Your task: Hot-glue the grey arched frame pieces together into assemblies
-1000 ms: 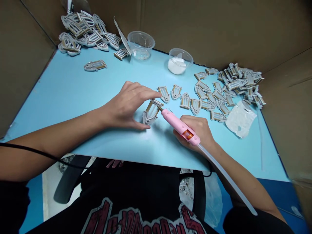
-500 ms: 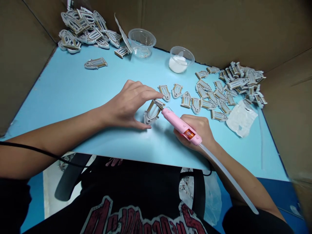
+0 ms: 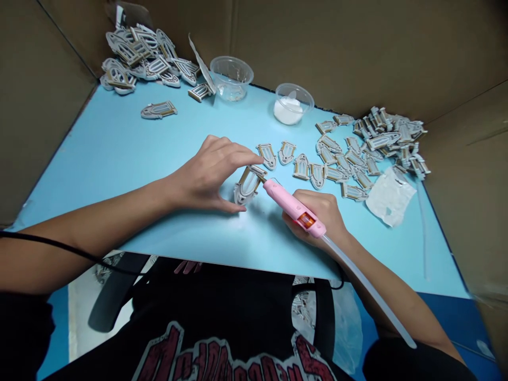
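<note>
Between thumb and fingertips, my left hand (image 3: 214, 172) holds a small white and gold arched window-shaped piece (image 3: 248, 185) by its two ends, tilted on the table. My right hand (image 3: 323, 214) is wrapped round a pink hot glue gun (image 3: 291, 205), a clear glue stick (image 3: 369, 291) sticking out of its back. The gun's metal nozzle is at the piece's upper right edge; whether it touches cannot be made out. Just beyond the fingertips lie more such pieces (image 3: 286, 152), some with clear panes.
One pile of arched pieces (image 3: 138, 53) stands at the back left, another (image 3: 391, 132) at the back right. Two clear plastic cups (image 3: 232, 79) are at the back, one with white stuff (image 3: 288, 110). A crumpled white sheet (image 3: 391, 197) and a spare glue stick (image 3: 424, 233) lie right. Cardboard walls (image 3: 357, 47) surround the table.
The view has tilted slightly, so the table's far things sit a little lower. Both hands keep their hold, with the nozzle still at the piece's upper right edge.
</note>
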A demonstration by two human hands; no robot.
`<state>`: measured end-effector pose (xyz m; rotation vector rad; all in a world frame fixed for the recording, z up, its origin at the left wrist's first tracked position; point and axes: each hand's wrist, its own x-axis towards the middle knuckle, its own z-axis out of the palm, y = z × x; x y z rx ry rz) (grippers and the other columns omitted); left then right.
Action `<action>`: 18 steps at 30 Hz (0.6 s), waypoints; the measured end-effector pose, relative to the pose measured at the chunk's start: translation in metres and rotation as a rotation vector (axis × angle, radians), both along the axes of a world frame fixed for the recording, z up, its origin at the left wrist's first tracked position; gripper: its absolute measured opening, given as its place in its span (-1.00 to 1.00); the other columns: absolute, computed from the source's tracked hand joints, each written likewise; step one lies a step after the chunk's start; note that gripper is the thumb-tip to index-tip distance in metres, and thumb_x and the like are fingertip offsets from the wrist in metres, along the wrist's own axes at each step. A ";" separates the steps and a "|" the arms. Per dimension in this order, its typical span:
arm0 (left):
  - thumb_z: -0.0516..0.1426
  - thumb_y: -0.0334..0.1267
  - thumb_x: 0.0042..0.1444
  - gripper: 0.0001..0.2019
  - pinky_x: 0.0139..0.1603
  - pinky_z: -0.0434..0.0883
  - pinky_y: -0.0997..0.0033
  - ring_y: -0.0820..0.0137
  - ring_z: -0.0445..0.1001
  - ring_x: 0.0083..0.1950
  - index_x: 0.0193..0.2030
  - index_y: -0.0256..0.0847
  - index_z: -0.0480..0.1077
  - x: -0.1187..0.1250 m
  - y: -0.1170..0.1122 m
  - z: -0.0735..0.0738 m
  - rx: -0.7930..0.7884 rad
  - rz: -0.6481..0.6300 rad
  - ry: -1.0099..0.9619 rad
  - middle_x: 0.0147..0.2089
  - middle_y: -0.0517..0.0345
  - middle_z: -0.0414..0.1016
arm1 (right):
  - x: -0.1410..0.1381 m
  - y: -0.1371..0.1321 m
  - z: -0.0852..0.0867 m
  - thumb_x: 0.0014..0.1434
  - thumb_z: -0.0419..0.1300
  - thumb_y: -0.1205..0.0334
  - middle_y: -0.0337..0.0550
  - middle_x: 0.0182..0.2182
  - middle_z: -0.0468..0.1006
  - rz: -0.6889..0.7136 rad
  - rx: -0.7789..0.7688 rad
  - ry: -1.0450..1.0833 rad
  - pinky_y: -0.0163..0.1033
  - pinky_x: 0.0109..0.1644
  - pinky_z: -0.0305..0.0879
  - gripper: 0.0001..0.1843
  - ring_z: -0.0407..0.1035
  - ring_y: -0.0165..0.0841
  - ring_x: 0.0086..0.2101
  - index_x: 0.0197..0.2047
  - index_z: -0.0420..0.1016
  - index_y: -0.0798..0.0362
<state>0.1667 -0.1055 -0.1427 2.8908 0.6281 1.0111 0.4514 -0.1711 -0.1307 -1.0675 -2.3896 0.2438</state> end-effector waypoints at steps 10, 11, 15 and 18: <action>0.31 0.19 0.17 -0.26 0.01 0.28 0.14 0.13 0.54 0.11 0.34 -0.13 0.21 0.001 0.000 -0.001 0.059 -0.027 -0.030 0.16 -0.10 0.58 | 0.002 0.000 -0.001 0.15 0.12 0.27 -0.36 -0.63 0.20 0.004 0.010 -0.016 -0.32 -0.50 -0.01 -0.71 0.08 -0.49 -0.62 -0.52 0.08 -0.03; 0.31 0.18 0.17 -0.27 0.02 0.28 0.14 0.12 0.54 0.12 0.34 -0.11 0.21 0.001 0.000 -0.001 0.042 -0.024 -0.025 0.16 -0.10 0.57 | 0.002 0.000 -0.001 0.15 0.12 0.27 -0.36 -0.63 0.20 0.006 0.004 -0.016 -0.32 -0.50 -0.01 -0.71 0.08 -0.48 -0.62 -0.52 0.08 -0.03; 0.30 0.20 0.17 -0.27 0.04 0.27 0.11 0.10 0.55 0.11 0.34 -0.08 0.21 0.001 0.000 0.000 0.025 -0.027 -0.001 0.16 -0.09 0.58 | 0.003 0.001 0.000 0.11 0.12 0.29 -0.34 -0.62 0.21 -0.003 -0.025 -0.045 -0.30 -0.49 -0.01 -0.73 0.09 -0.47 -0.61 -0.52 0.07 -0.03; 0.30 0.21 0.18 -0.27 0.03 0.28 0.11 0.11 0.55 0.11 0.34 -0.09 0.21 0.000 0.001 0.001 0.058 -0.022 -0.016 0.16 -0.11 0.58 | 0.004 0.000 0.001 0.11 0.12 0.28 -0.33 -0.63 0.21 -0.017 -0.026 -0.054 -0.30 -0.49 -0.01 -0.72 0.11 -0.47 -0.61 -0.52 0.05 -0.04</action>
